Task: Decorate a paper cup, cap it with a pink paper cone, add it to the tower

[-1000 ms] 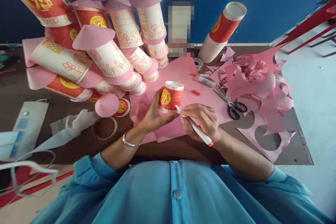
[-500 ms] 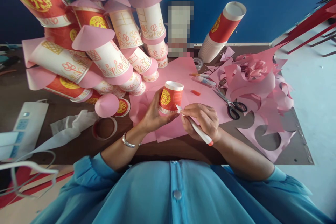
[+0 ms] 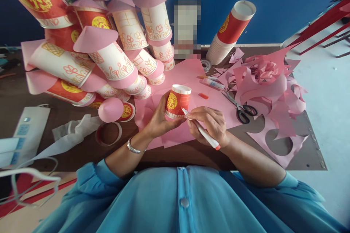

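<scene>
My left hand (image 3: pixel 159 121) grips a near-upright red-and-gold paper cup (image 3: pixel 179 101); right hand (image 3: pixel 212 122) pinches a white plastic marker (image 3: pixel 204 133) slanting up-left to it.

A crafting workspace (image 3: pixel 164 158), seemingly — scissors (image 3: pixel 240 108), paper scraps (image 3: pixel 273 93), cup towers (image 3: pixel 158 22).

gap behind cup (image 3: pixel 178 101), towers (image 3: pixel 115 64) left, scissors (image 3: pixel 239 108) right

Has pink-roofed paper-cup towers (image 3: pixel 158 22) left, black-handled metal scissors (image 3: pixel 240 108) right. Has red-and-white paper-cup stack (image 3: pixel 230 29) behind the scissors.
</scene>
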Available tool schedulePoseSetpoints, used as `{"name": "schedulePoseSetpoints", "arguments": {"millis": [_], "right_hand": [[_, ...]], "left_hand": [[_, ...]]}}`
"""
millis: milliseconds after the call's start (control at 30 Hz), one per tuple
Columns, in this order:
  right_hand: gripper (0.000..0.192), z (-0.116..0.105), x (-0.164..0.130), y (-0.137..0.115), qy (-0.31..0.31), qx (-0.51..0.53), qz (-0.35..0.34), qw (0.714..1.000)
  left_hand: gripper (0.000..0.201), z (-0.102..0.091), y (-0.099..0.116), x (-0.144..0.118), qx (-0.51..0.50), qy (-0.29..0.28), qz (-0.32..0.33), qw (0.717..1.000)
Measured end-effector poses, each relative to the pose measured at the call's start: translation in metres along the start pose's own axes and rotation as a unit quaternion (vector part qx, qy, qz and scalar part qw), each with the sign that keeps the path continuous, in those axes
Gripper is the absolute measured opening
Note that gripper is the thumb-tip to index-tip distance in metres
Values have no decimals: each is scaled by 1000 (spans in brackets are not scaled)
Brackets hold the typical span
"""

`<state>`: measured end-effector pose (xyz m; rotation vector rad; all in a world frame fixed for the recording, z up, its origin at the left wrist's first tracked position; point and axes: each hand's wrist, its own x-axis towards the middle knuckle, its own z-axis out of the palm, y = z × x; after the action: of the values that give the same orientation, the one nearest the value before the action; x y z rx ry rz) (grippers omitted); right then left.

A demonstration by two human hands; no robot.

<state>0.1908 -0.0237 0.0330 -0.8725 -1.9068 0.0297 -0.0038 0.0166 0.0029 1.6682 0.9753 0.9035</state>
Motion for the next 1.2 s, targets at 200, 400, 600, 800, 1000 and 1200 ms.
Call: {"name": "schedulePoseSetpoints", "arguments": {"millis": [200,400,600,800,1000,1200], "right_hand": [[24,0,1,0,3,9,-4,1000],[22,-1,0,0,7,-4,10,1000],[22,-1,0,0,8,-7,10,1000],[22,-1,0,-1,4,-5,16,1000],[23,0,0,0,3,-1,13,1000],[23,0,1,0,7,-1,9,1000]], "left_hand": [[88,0,1,0,6,0,-3,1000],[82,0,-2,0,3,4,8,1000],[78,0,-3,0,2,2,-2,1000],[83,0,-3,-1,12,2,-6,1000],[82,0,-3,-1,13,2,-2,1000],[84,-1,-3,0,10,9,-4,1000]]}}
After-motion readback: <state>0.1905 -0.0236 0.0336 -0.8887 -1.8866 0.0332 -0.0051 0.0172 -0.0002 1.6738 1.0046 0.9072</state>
